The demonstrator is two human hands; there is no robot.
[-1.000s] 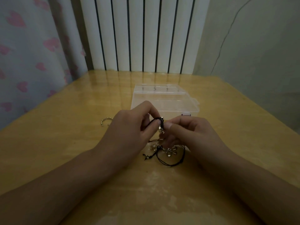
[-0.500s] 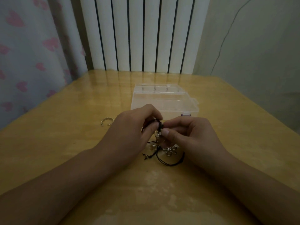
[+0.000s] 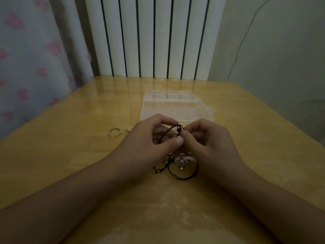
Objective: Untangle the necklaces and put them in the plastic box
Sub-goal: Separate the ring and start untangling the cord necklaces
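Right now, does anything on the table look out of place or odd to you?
Only the open silver ring and a small metal piece beside it, lying apart on the table, left of the left hand.

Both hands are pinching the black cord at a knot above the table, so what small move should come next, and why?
Probably ease the knot loose: hold it steady with the left hand and draw the black cord gently out with the right hand. The cord's lower loop is still bunched with the flower charm on the table, and nothing has reached the plastic box behind.
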